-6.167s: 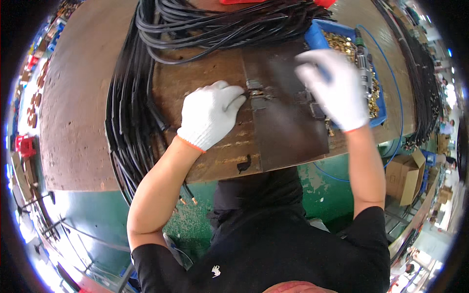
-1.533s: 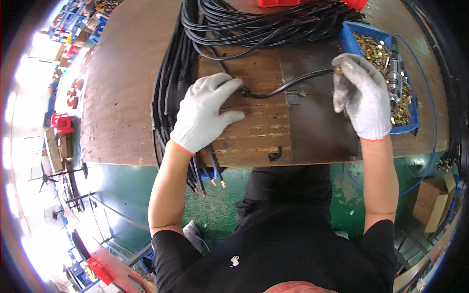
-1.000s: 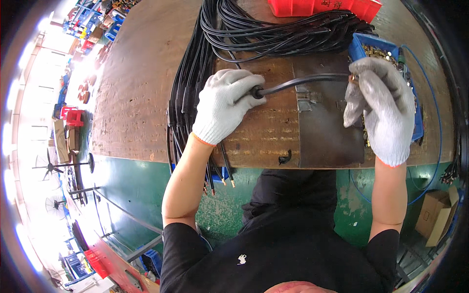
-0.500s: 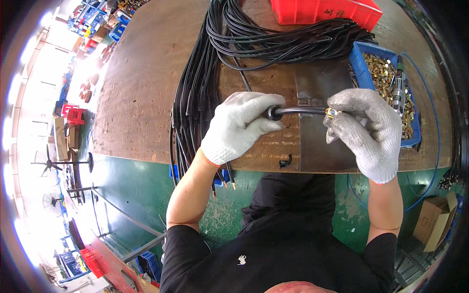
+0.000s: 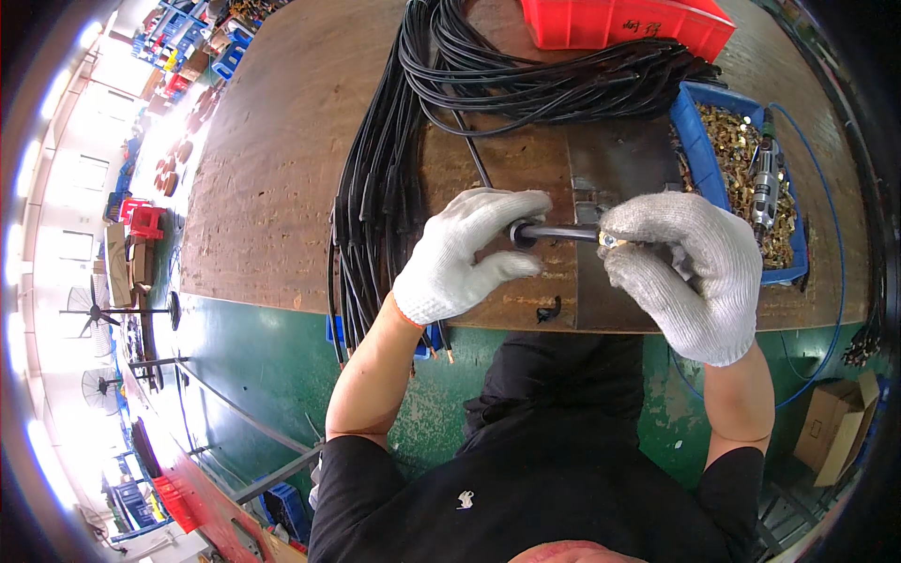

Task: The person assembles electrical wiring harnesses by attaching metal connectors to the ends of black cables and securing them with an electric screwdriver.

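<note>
My left hand [image 5: 460, 249], in a white knit glove, curls around the black cable near a round black sleeve [image 5: 522, 235]. Its thumb and forefinger stand apart on either side of the sleeve, and the other fingers are mostly hidden. From the sleeve a short length of black cable [image 5: 568, 233] runs right to a small brass-coloured terminal [image 5: 610, 241]. My gloved right hand [image 5: 694, 263] pinches that terminal between thumb and forefinger. Both hands are above the front part of the worn brown table [image 5: 272, 188].
A bundle of black cables [image 5: 375, 188] hangs over the table's front edge. Beyond it stands a red bin [image 5: 610, 23]. At right, a blue bin [image 5: 699, 131] holds many brass pieces, with a power tool [image 5: 767, 178] and blue hose [image 5: 838, 235] over it. A small black piece [image 5: 549, 310] lies near the edge.
My right hand has moved left and slightly down with the terminal, closer to the left hand. My left thumb and forefinger have spread from the sleeve, and that hand has dropped a little.
</note>
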